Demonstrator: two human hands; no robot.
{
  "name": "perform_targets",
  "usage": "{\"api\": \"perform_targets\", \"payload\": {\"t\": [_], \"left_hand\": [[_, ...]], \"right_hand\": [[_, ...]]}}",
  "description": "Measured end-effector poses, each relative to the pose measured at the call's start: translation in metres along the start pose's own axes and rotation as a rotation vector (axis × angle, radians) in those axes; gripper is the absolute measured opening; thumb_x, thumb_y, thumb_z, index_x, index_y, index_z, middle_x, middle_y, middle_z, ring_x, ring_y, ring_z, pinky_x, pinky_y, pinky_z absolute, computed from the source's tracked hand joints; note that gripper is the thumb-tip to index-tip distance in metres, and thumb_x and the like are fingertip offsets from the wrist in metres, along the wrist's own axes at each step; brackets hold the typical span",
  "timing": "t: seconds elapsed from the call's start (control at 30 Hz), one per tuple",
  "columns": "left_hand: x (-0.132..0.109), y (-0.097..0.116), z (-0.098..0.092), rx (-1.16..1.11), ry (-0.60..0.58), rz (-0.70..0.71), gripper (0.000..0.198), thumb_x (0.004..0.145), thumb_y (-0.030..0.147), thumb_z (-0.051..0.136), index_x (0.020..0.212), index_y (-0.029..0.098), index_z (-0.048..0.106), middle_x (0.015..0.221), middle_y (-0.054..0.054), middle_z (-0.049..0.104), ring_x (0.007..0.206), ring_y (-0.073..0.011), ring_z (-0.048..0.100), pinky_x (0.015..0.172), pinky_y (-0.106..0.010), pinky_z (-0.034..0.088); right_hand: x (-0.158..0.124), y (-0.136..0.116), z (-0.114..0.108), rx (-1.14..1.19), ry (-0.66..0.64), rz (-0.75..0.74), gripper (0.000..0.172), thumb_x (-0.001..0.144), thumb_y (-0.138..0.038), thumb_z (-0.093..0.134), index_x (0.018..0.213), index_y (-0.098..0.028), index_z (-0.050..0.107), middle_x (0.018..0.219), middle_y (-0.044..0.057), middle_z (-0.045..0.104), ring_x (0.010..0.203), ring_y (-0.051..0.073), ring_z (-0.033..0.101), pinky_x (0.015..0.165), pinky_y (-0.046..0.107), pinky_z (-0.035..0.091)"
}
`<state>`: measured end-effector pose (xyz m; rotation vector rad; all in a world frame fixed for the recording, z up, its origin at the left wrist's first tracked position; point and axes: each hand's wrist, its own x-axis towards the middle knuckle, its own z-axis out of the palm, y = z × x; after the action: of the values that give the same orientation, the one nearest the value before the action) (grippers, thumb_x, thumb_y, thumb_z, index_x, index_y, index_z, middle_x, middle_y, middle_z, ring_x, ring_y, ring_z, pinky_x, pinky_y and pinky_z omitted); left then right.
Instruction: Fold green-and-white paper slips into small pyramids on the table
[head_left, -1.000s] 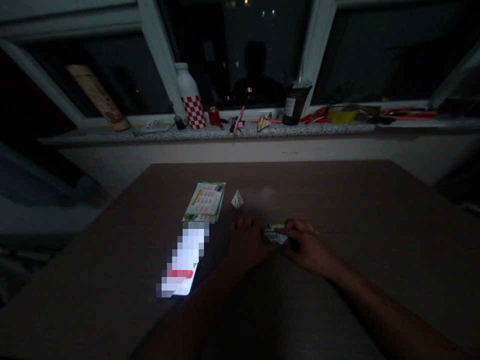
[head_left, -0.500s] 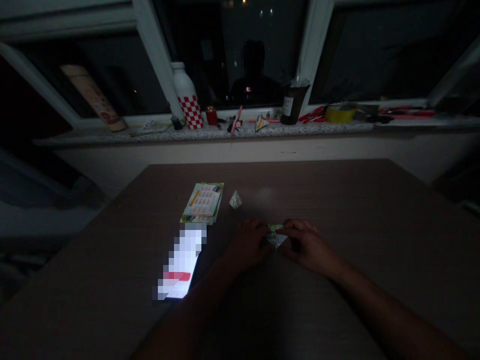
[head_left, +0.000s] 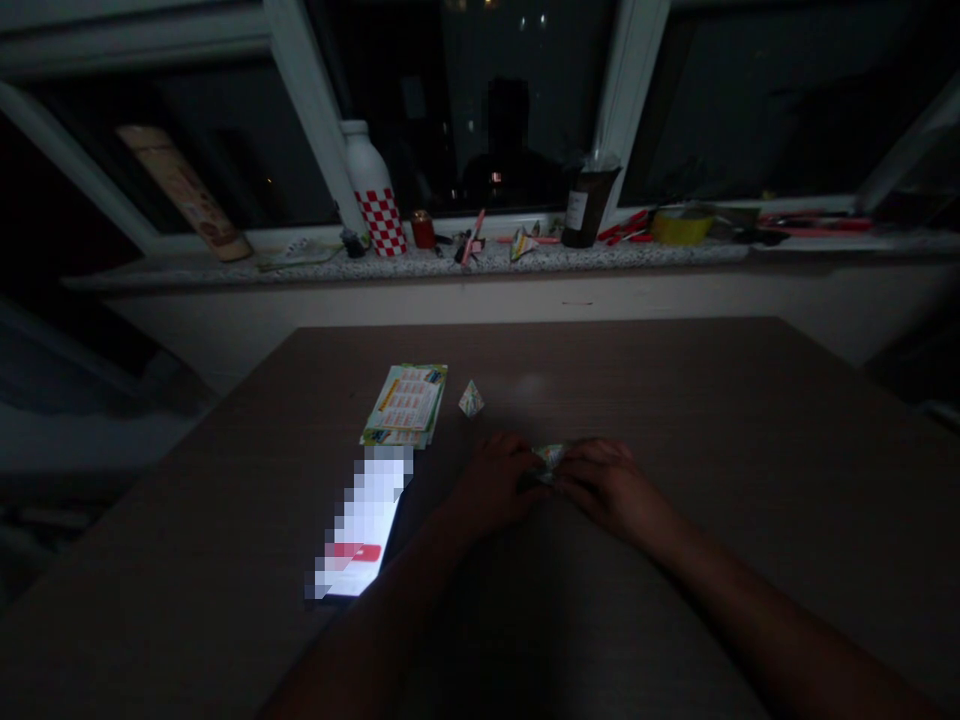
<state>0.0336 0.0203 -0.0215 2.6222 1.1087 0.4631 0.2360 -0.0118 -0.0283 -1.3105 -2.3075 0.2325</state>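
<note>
A small piece of folded printed paper (head_left: 550, 458) lies on the table between my two hands, mostly covered by fingers. My left hand (head_left: 504, 482) grips its left side with thumb and fingers. From the right, my right hand (head_left: 609, 482) has its fingers closed over the paper's other side. Beyond my left hand stands a small pointed folded-paper piece (head_left: 471, 400). A stack of printed cards (head_left: 409, 400) rests to the left of it. The dim light hides the finer folds.
A lit phone (head_left: 364, 530) lies left of my left forearm on the brown table (head_left: 675, 390). Along the granite windowsill (head_left: 442, 265) stand a checkered bottle (head_left: 379, 195), a tan cylinder (head_left: 184, 195), a small red jar (head_left: 423, 230), a dark pouch (head_left: 587, 210) and a yellow tape roll (head_left: 681, 227).
My right hand's fingers have come down closer over the paper, and less of it shows now. My left hand stays almost in place. The other objects have not moved.
</note>
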Motion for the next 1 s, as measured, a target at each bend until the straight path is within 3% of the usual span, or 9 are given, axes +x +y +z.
{"api": "perform_targets", "payload": {"t": [0.17, 0.33, 0.6, 0.73, 1.0], "left_hand": [[0.001, 0.003, 0.001, 0.044, 0.092, -0.003, 0.016, 0.087, 0.030, 0.055, 0.092, 0.022, 0.067, 0.096, -0.004, 0.061, 0.096, -0.0201, 0.051, 0.084, -0.035, 0.037], [0.001, 0.011, -0.006, 0.064, 0.166, 0.072, 0.022, 0.091, 0.027, 0.046, 0.088, 0.020, 0.066, 0.091, -0.005, 0.062, 0.092, -0.0197, 0.051, 0.083, -0.035, 0.037], [-0.004, 0.022, -0.011, 0.017, 0.311, 0.140, 0.019, 0.088, 0.027, 0.048, 0.088, 0.019, 0.065, 0.089, -0.006, 0.065, 0.088, -0.0195, 0.055, 0.083, -0.036, 0.041], [-0.004, 0.025, -0.013, -0.013, 0.372, 0.237, 0.015, 0.087, 0.024, 0.049, 0.085, 0.019, 0.064, 0.087, -0.004, 0.065, 0.085, -0.0176, 0.055, 0.081, -0.034, 0.042], [-0.004, 0.026, -0.019, 0.030, 0.364, 0.286, 0.014, 0.085, 0.022, 0.049, 0.081, 0.018, 0.062, 0.084, -0.004, 0.064, 0.081, -0.0169, 0.054, 0.078, -0.033, 0.041]], "right_hand": [[0.003, -0.005, -0.006, 0.046, 0.045, -0.019, 0.014, 0.090, -0.025, 0.053, 0.092, -0.022, 0.066, 0.087, 0.005, 0.069, 0.086, 0.020, 0.060, 0.083, 0.037, 0.041], [0.002, -0.009, -0.014, 0.092, 0.160, -0.120, 0.011, 0.088, -0.022, 0.053, 0.090, -0.020, 0.064, 0.081, 0.006, 0.068, 0.079, 0.020, 0.061, 0.080, 0.037, 0.043], [0.001, -0.014, -0.023, 0.089, 0.326, -0.251, 0.008, 0.083, -0.017, 0.058, 0.083, -0.022, 0.064, 0.070, 0.002, 0.069, 0.064, 0.016, 0.061, 0.069, 0.033, 0.045], [0.000, -0.017, -0.027, 0.064, 0.317, -0.306, 0.010, 0.084, -0.015, 0.057, 0.087, -0.021, 0.064, 0.072, 0.002, 0.070, 0.065, 0.015, 0.062, 0.067, 0.032, 0.043], [-0.003, -0.017, -0.032, 0.011, 0.237, -0.375, 0.010, 0.084, -0.015, 0.057, 0.090, -0.020, 0.064, 0.079, 0.003, 0.070, 0.070, 0.017, 0.061, 0.068, 0.033, 0.042]]}}
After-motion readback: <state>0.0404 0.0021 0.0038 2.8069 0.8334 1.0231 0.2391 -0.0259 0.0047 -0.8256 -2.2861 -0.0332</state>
